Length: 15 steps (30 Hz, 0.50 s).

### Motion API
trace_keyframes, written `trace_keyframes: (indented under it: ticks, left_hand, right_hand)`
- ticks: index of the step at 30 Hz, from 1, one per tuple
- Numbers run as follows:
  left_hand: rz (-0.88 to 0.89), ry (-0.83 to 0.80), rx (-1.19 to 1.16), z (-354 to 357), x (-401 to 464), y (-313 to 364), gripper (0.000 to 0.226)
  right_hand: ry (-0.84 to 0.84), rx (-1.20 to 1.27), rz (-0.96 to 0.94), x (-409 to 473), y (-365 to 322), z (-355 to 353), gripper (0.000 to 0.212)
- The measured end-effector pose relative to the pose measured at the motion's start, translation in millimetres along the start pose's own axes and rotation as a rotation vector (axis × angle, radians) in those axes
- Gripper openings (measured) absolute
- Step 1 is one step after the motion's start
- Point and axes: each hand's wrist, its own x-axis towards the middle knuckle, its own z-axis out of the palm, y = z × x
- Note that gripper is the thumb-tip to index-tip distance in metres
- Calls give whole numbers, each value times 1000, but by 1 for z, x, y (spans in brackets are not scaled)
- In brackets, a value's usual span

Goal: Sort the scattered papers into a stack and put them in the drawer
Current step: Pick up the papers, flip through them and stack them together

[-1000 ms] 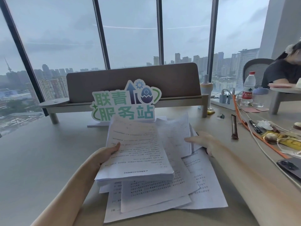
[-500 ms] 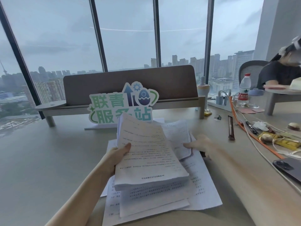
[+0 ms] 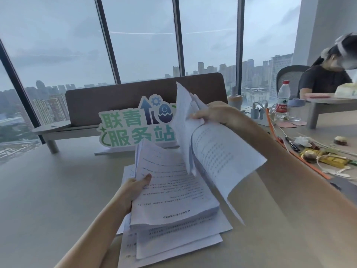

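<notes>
left hand point(image 3: 133, 190): grips the thick paper stack point(image 3: 173, 192) at its left edge, thumb on the top sheet, other fingers hidden beneath; forearm comes in from the bottom left
right hand point(image 3: 214, 113): raised above the table, fingers pinching a bunch of loose sheets point(image 3: 218, 157) at their top edge; forearm runs down to the bottom right corner
loose sheets: hang and curl down from the right hand, printed side showing, lower corners fanned out over the right side of the stack; one sheet stands up behind the hand
paper stack: printed text on the top page, near end low, far end tilted up, lying over the papers on the table
papers on table point(image 3: 173, 246): a few sheets spread flat under the stack, edges sticking out at front, left and right, not squared up
drawer: not in view
table point(image 3: 48, 200): pale top, carries the papers
sign point(image 3: 135, 128): green and white cutout with big characters, an arrow, a gear and an egg, upright just behind the papers, right edge covered by the lifted sheets
shelf riser point(image 3: 144, 97): brown back panel on pale legs, behind the sign
right side of table: water bottle point(image 3: 283, 101) with red label, orange cable point(image 3: 289, 151), white charger, wrappers and small clutter, well apart from the papers
other person point(image 3: 326, 78): seated in a chair at far right, dark top
background: tall windows, grey sky, city buildings
</notes>
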Motion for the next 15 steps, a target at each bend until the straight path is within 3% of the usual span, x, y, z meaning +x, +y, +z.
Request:
trace_keyframes:
  ticks: [4,7,10,11,13,15]
  left_hand:
    - [19,-5,-24,0,-6,3,30]
    - [129,37,-51,-2,-7,9,12]
    - [78,-86,-190,-13,8,6,86]
    - [9,-139,-196,-12,6,8,88]
    - [-47,-210,-295,-5,-8,18,51]
    - [-55,-216,-316,-2,-9,18,34]
  right_hand:
    - [3,143,-33,-1,-15,-19,19]
    - [37,343,7,12,10,-20,20]
    - [41,426,134,20,52,-8,21]
    - [27,413,178,23,67,-3,30]
    - [6,376,235,25,93,6,34]
    - [-24,341,275,26,115,15,27]
